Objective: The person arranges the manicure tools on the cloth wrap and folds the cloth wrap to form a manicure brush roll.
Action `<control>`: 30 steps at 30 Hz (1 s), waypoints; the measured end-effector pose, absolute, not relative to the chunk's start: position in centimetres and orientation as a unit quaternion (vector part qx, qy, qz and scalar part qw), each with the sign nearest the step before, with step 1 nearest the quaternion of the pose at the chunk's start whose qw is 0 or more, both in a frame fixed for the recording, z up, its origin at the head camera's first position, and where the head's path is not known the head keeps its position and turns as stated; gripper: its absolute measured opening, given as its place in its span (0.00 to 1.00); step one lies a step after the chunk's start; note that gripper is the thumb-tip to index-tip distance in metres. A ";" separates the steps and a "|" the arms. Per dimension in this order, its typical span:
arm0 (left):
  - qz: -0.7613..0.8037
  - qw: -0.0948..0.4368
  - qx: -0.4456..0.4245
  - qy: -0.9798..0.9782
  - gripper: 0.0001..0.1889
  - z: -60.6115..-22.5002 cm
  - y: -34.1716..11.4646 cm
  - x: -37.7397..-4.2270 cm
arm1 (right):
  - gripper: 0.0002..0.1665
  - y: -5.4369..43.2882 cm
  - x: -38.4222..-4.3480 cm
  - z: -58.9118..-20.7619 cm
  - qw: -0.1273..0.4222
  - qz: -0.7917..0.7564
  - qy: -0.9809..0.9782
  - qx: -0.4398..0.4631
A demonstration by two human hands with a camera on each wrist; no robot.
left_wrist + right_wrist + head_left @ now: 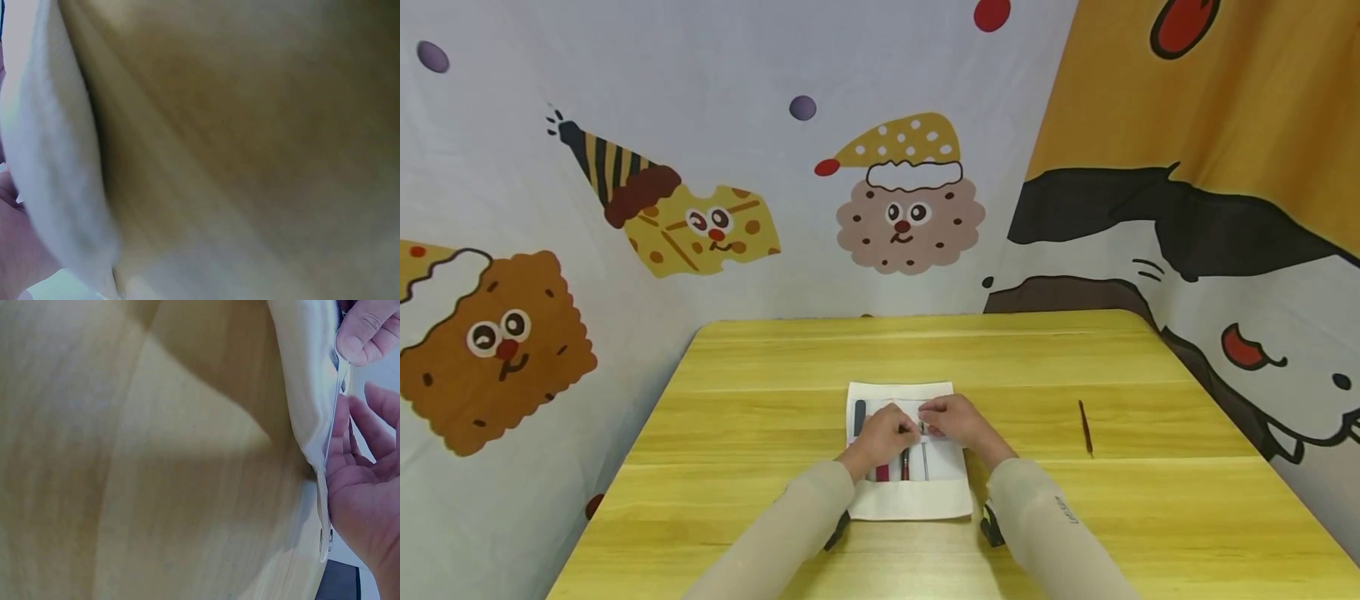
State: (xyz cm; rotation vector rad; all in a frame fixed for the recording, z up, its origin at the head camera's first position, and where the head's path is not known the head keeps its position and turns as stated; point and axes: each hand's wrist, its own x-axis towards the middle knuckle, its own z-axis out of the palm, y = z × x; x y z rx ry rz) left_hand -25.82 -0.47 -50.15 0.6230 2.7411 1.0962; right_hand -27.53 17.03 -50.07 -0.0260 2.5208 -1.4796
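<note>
A cream cloth tool pouch [912, 502] lies unfolded on the table. My left hand [883, 435] is over its middle, thumb and fingertips drawn together near the white band; I cannot tell what they hold. Close beside it my right hand [958, 419] pinches the upper end of a thin metal rod [926, 462]. A dark grey flat tool [860, 414], a red flat piece [882, 472] and a dark red slim tool [905, 467] are in the pouch. In the right wrist view the right hand [369, 494] has bent fingers behind the pouch's raised edge [306, 381].
A slim brown pointed stick [1086, 429] lies apart on the yellow wood-grain table [737, 417], to the right of the pouch. Behind the table hangs a cloth [760, 67] printed with cartoon figures.
</note>
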 end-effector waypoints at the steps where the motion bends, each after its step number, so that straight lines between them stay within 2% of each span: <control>1: 0.362 0.062 0.207 0.907 0.05 -50.1 -0.4 -25.8 | 0.14 17.1 -27.5 -50.1 0.104 -0.505 0.857 -0.008; 15: 0.386 0.027 0.218 0.896 0.01 -50.2 0.1 -26.2 | 0.17 21.1 -27.1 -48.5 0.029 -0.556 0.828 0.061; 18: 0.388 0.027 0.217 0.895 0.04 -49.9 0.4 -26.1 | 0.18 22.3 -27.0 -48.3 0.016 -0.562 0.824 0.067; 30: 0.312 0.014 0.227 0.922 0.03 -50.0 2.0 -25.9 | 0.24 28.8 -25.2 -46.6 -0.050 -0.540 0.832 0.120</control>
